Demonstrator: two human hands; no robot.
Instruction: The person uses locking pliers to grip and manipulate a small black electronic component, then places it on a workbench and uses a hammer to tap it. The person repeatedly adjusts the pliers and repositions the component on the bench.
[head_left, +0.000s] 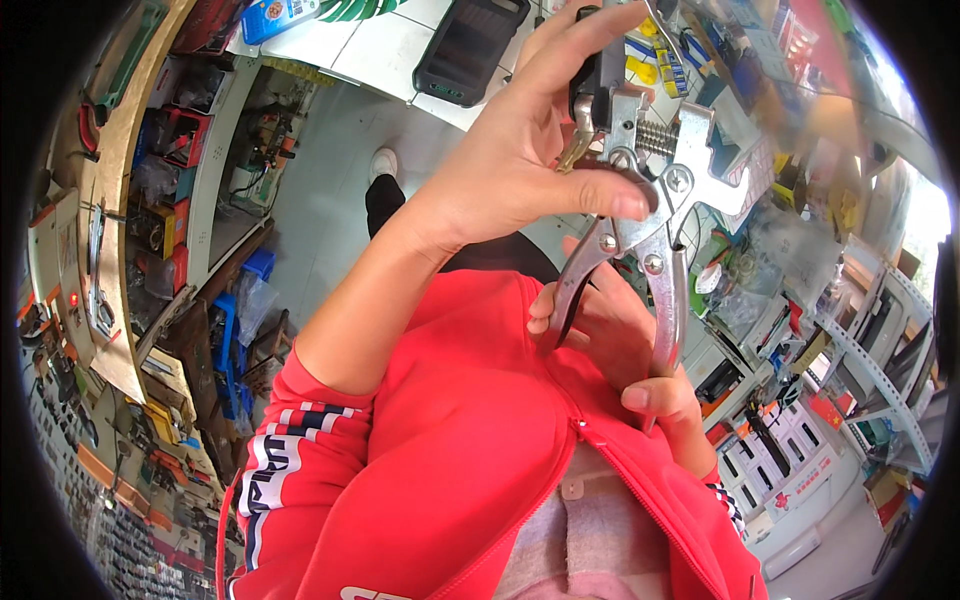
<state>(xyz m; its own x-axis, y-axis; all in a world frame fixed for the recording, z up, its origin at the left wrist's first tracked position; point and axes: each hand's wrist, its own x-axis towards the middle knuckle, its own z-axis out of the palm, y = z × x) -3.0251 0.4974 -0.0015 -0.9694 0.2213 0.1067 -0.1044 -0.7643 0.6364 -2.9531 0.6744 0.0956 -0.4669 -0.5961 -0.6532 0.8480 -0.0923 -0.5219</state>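
In the head view, we hold silver spring-loaded pliers up in front of our chest. Our left hand grasps the head end, its thumb laid across the metal body and its fingers around a black block at the top. A coil spring sits just beside that block. Our right hand grips the two handles from below, fingers curled on one and thumb against the other; the handles stand spread apart. Beyond our left hand, a black rectangular device lies on the white tiled desk. We wear a red zip jacket.
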